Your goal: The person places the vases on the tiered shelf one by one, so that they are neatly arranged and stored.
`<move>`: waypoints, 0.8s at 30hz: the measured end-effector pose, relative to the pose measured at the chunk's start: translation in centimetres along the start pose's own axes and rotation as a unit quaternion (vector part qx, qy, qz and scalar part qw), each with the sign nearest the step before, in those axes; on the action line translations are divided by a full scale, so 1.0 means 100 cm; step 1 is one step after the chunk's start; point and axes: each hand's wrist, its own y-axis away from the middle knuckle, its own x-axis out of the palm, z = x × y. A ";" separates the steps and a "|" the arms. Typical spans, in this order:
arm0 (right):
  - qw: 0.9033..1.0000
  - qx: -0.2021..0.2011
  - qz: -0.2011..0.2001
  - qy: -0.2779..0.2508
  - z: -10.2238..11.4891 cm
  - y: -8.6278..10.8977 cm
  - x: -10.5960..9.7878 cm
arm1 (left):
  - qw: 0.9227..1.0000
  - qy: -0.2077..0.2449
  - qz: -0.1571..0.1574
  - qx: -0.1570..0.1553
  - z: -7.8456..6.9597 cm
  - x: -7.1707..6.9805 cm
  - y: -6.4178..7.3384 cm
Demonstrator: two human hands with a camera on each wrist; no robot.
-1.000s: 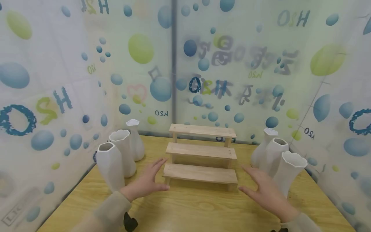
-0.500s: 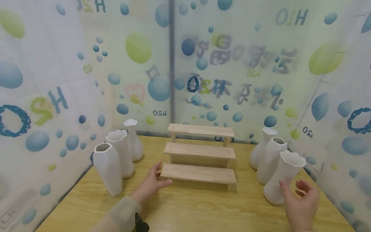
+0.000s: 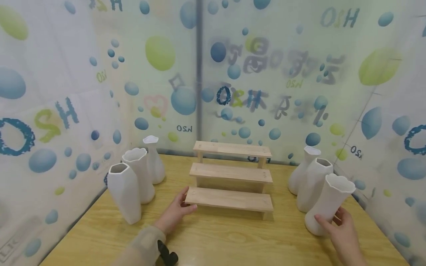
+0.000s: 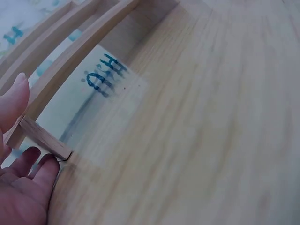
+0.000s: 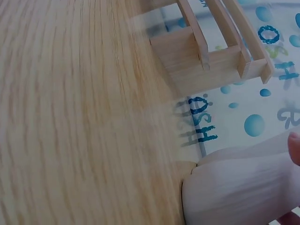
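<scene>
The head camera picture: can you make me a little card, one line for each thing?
Middle: pale wooden three-step stand
Left side: three white vases with differently shaped rims
Right side: nearest, a white wavy-rimmed vase; behind it, two other white vases
Left hand: at the stand's bottom left end; grip unclear
Right hand: holds the white wavy-rimmed vase
Underneath: yellowish wood-grain table

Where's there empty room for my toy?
On the yellow wood-grain table in front of the pale wooden three-step stand, between the left hand and right hand; the steps are bare too. Crowded: three tall white vases at left, three white vases at right.
</scene>
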 end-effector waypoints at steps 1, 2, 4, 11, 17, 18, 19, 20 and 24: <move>1.000 0.005 0.004 0.006 -0.001 -0.002 0.000 | 1.000 0.003 0.001 0.002 0.001 0.000 0.000; 1.000 0.009 0.007 0.008 -0.002 -0.003 0.000 | 1.000 0.009 0.002 0.004 0.002 -0.001 0.000; 1.000 0.022 0.009 0.019 -0.004 -0.005 0.000 | 1.000 0.017 0.005 0.007 0.003 -0.001 0.000; 0.998 0.037 0.000 0.040 -0.007 -0.007 0.000 | 1.000 0.019 -0.002 0.010 0.006 -0.003 0.000; 0.998 0.023 -0.022 0.047 -0.010 -0.006 0.001 | 0.999 0.029 -0.007 0.022 0.007 -0.002 0.000; 0.998 0.022 -0.027 0.049 -0.011 -0.006 0.002 | 0.999 0.030 -0.007 0.022 0.007 -0.002 0.000; 0.998 0.021 -0.032 0.050 -0.011 -0.006 0.002 | 0.999 0.029 -0.007 0.025 0.007 -0.001 0.000; 0.998 0.022 -0.035 0.052 -0.011 -0.007 0.002 | 0.999 0.028 -0.010 0.026 0.007 -0.001 0.000; 0.997 0.025 -0.038 0.056 -0.012 -0.008 0.001 | 0.999 0.033 -0.011 0.022 0.007 -0.001 0.000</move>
